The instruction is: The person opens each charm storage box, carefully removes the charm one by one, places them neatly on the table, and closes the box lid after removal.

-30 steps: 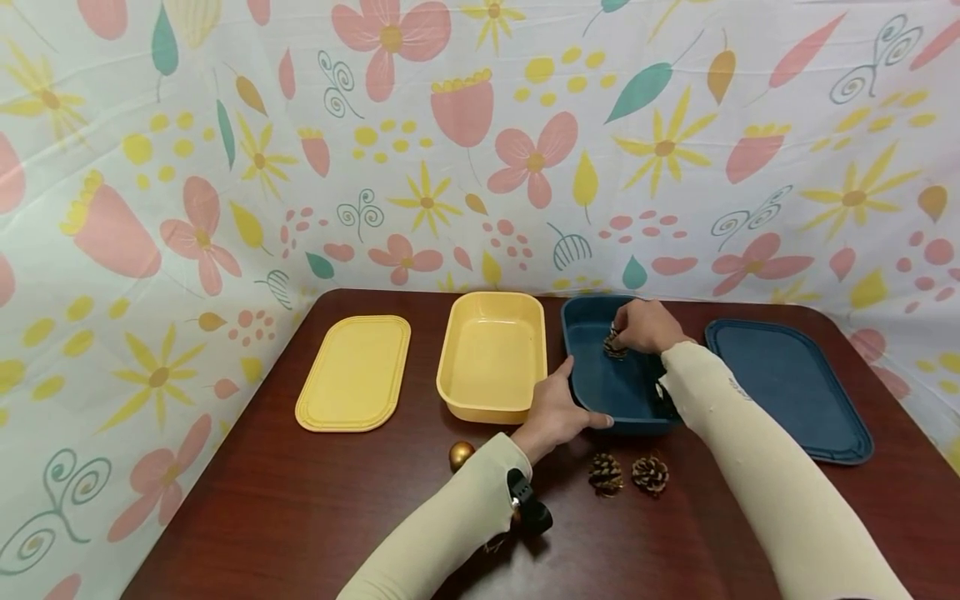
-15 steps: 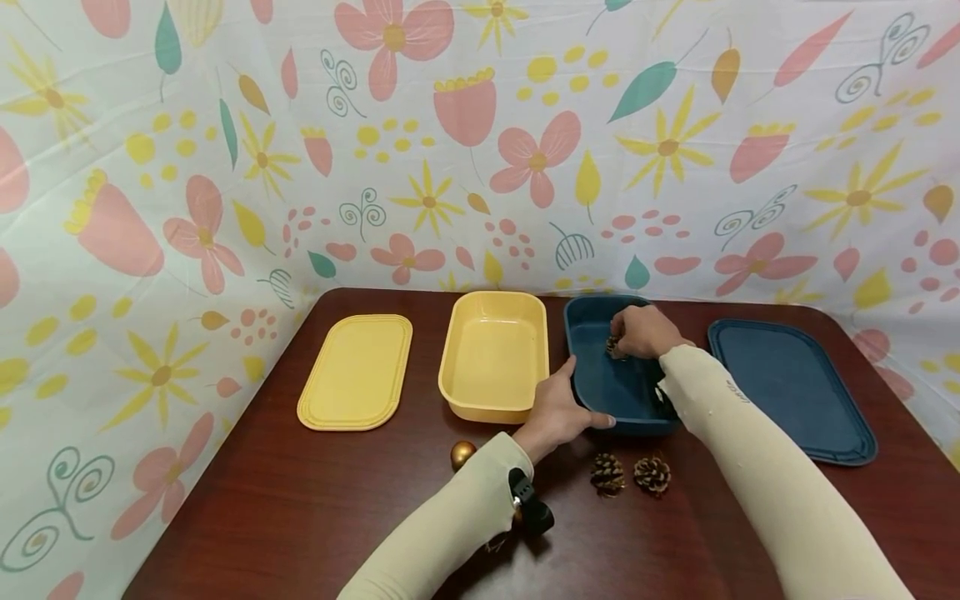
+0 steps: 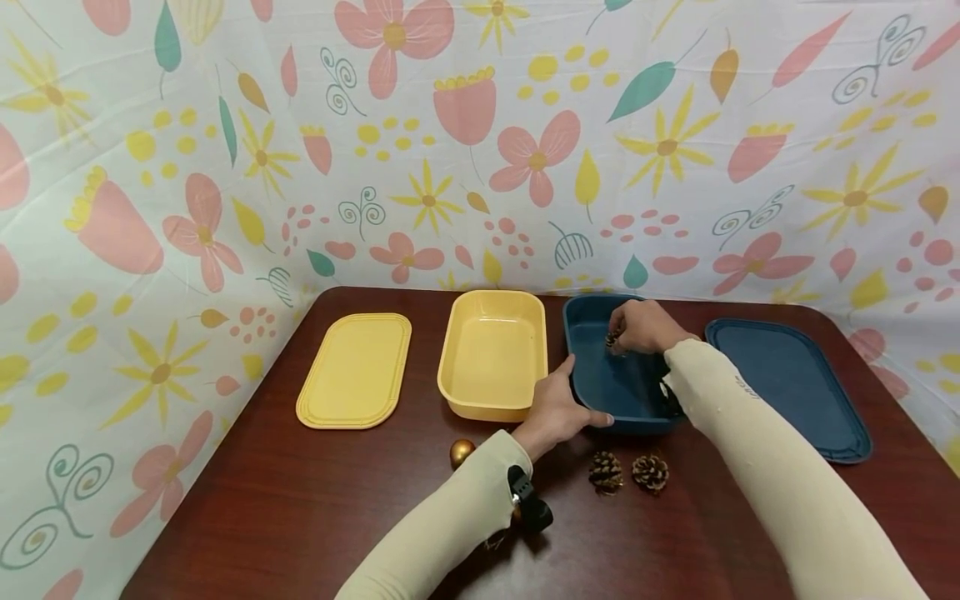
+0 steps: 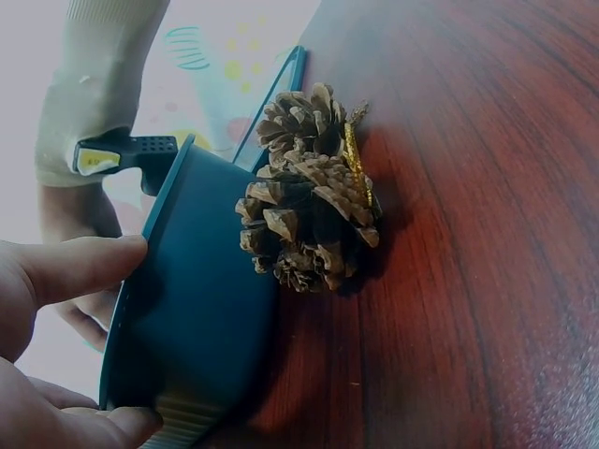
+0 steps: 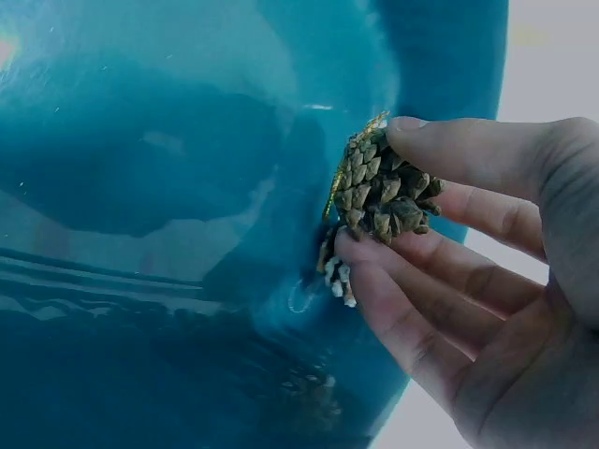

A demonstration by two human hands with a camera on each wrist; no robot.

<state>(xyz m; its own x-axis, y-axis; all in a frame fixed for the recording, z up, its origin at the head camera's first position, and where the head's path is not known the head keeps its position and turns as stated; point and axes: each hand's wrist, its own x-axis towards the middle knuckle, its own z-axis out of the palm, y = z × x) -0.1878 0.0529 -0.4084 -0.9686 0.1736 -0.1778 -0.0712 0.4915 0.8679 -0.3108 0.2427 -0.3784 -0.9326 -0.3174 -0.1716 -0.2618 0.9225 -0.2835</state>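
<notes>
My right hand (image 3: 647, 327) pinches a brown pine cone (image 5: 382, 192) with a gold string between thumb and fingertips, inside the blue container (image 3: 618, 392) near its far end. Beside that cone, in the right wrist view, a white-tipped pine cone (image 5: 337, 276) shows partly behind the fingers. My left hand (image 3: 558, 410) holds the near left corner of the container, thumb on the front rim and fingers along the left side. Two more pine cones, one on the left (image 3: 605, 472) and one on the right (image 3: 650, 473), lie on the table before the container.
A yellow container (image 3: 492, 358) stands left of the blue one, with a yellow lid (image 3: 355, 371) farther left. At the right lies a blue lid (image 3: 787, 387), partly behind the right sleeve. A gold ball (image 3: 462, 452) sits by the left forearm. A patterned cloth (image 3: 480, 167) hangs behind the table.
My right hand has lowered the pine cone slightly in the blue container, and the fingers now cover more of it. The left hand has stayed on the corner.
</notes>
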